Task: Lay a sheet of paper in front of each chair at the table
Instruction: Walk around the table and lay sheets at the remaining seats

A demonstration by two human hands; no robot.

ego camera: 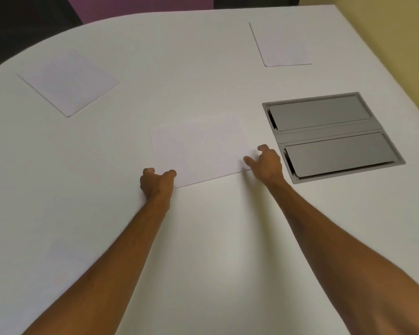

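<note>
Pinching middle sheet (198, 148) at near corners, left hand (157, 183) and right hand (267, 163), hatch (329, 135) beside right edge

left hand (157, 181): arm outstretched, fingers curled | right hand (267, 163): arm outstretched, fingers half-curled | grip of both unclear

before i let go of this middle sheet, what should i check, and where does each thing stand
1. The middle sheet lies flat on the table: ok.
2. It sits apart from the grey hatch: ok.
3. The left hand and right hand are at its near corners: ok.
4. The fingers are free of the paper: cannot tell.
5. A chair faces this sheet: cannot tell, none in view.
6. The left sheet and far right sheet lie flat, not overlapped: ok.
</note>
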